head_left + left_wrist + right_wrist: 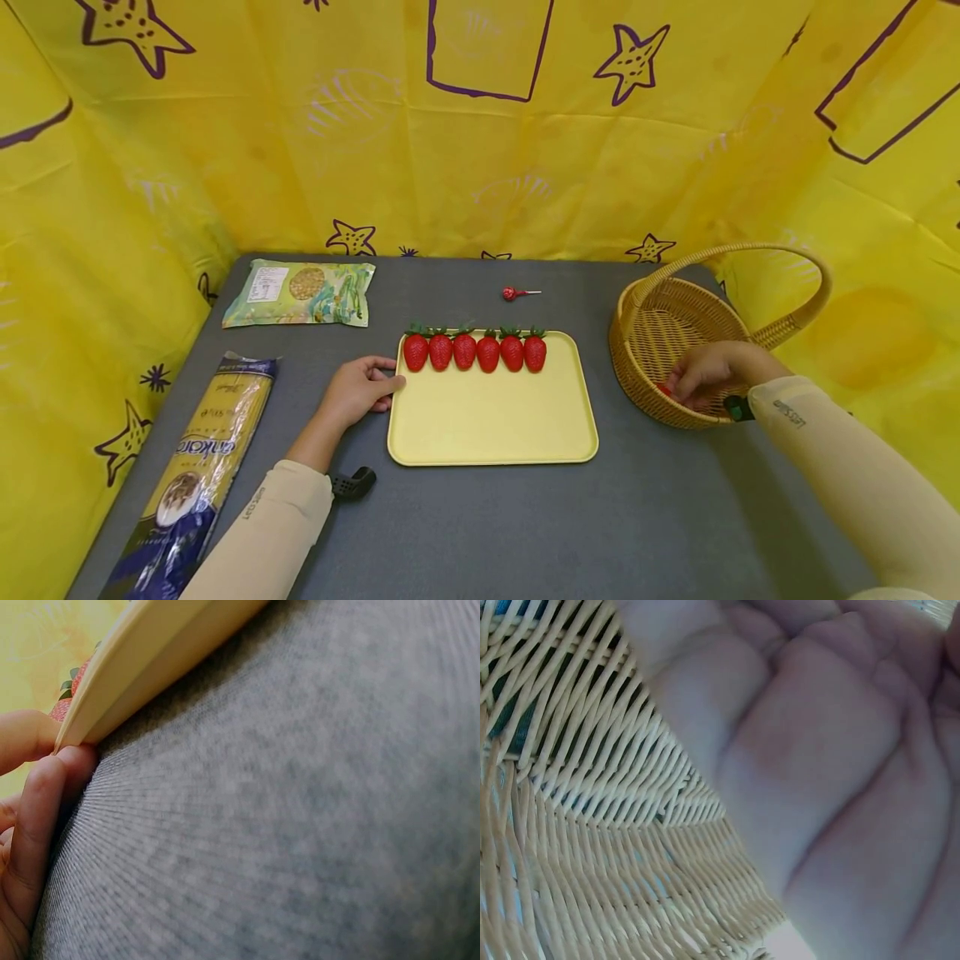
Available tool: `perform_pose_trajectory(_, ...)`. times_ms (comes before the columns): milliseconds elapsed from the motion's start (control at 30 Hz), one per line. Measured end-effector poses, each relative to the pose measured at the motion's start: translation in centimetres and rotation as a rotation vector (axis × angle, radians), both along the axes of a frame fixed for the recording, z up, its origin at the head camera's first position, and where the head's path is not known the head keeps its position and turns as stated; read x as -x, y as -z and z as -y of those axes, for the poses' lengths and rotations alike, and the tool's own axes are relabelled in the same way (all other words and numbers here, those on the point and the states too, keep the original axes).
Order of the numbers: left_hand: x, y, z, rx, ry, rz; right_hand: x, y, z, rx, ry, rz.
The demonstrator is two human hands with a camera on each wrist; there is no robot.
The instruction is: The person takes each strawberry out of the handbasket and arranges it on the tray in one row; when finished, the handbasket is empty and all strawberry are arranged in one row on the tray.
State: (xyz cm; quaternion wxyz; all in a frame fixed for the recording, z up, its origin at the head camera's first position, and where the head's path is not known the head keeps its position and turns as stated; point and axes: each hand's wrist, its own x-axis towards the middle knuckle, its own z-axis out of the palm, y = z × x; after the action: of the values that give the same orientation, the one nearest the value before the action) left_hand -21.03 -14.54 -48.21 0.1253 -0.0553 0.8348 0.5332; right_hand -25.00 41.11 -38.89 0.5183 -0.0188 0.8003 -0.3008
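Observation:
A pale yellow tray (487, 425) lies on the table with a row of several red strawberries (488, 353) along its far edge. My left hand (362, 387) pinches the tray's left rim between thumb and fingers; the left wrist view shows that rim (142, 675) between the thumb and fingertips. At the right, my right hand (708, 375) reaches into a wicker basket (652, 333) with curled fingers. A small red part of what looks like a strawberry (663, 389) shows at its fingertips; the rest is hidden. In the right wrist view, the palm (817, 772) is beside the woven wall (630, 847).
A lollipop (512, 293) lies beyond the tray. At the back left is a green printed bag (315, 292), and a long pasta packet (198, 467) lies along the left edge. The basket's tall handle (817, 283) arches over its right side. Yellow cloth (480, 167) hangs behind the table.

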Motion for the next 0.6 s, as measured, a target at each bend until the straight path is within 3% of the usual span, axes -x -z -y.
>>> perform_pose_trajectory(600,0.0,0.1,-0.1,0.013,-0.008,-0.001,1.2,0.5,1.4,0.059,-0.018,-0.038)
